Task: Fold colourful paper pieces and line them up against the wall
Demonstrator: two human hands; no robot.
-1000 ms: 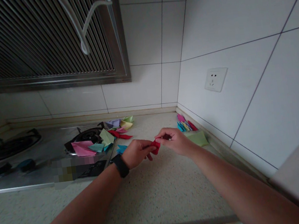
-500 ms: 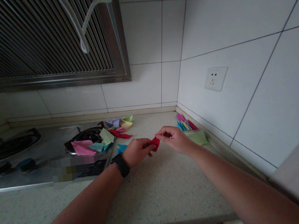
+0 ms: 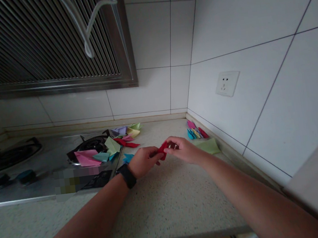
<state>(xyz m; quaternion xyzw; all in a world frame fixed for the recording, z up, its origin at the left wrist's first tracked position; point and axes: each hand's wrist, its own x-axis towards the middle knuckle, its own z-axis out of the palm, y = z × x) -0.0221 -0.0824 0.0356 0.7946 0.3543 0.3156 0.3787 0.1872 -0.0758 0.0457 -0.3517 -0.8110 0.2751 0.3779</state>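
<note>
Left hand (image 3: 143,161) and right hand (image 3: 181,149) meet above the speckled counter (image 3: 170,214), both pinching a small piece of red paper (image 3: 162,149) between thumb and fingers; its folds are too small to make out. Left of them, a pink paper (image 3: 87,158) and other coloured papers lie on the stove (image 3: 40,189). Beyond the right hand, a small colourful pile (image 3: 197,131) sits near the wall (image 3: 249,96), with a pale green paper (image 3: 211,146) beside it.

Illumination is dim and diffuse. The right wall (image 3: 258,79) reads brightest; the range hood (image 3: 43,48) falls dark. Beneath my left hand (image 3: 143,162) and right hand (image 3: 182,149), the countertop (image 3: 169,206) carries faint, soft shadow. Wide-angle distortion stretches the edges; the upper-right corner darkens. A pixelated block (image 3: 69,181) obscures part of the stove (image 3: 40,190).
</note>
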